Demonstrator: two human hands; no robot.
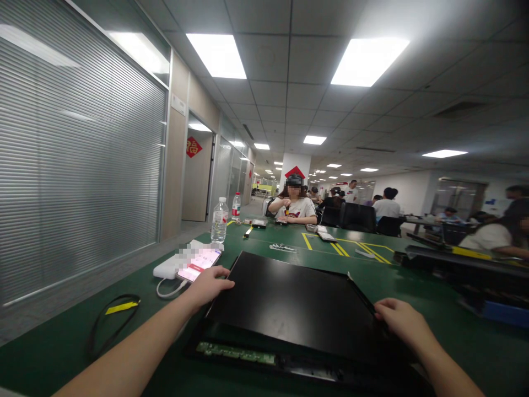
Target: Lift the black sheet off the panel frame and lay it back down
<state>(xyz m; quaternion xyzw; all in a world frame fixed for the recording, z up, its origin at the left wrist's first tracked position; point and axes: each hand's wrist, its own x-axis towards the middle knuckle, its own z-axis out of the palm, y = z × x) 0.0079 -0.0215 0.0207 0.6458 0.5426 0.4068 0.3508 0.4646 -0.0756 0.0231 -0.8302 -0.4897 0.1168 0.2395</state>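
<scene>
A black flat display panel (297, 300) lies in a thin dark frame on the green table in front of me. My left hand (210, 284) grips the panel's left edge, thumb on top and fingers curled over the far side. At the right edge, my right hand (403, 320) pinches the rim with bent fingers; some fingertips are hidden. Along the near side, below the panel, a green circuit board (235, 353) shows in the dark frame.
Left of the panel are a lit phone (200, 263), a white power bank (165, 267) with cable, a water bottle (220, 220) and a black cord loop (115, 325). Dark panels (446, 262) are stacked at right. A person (295, 207) sits across the table.
</scene>
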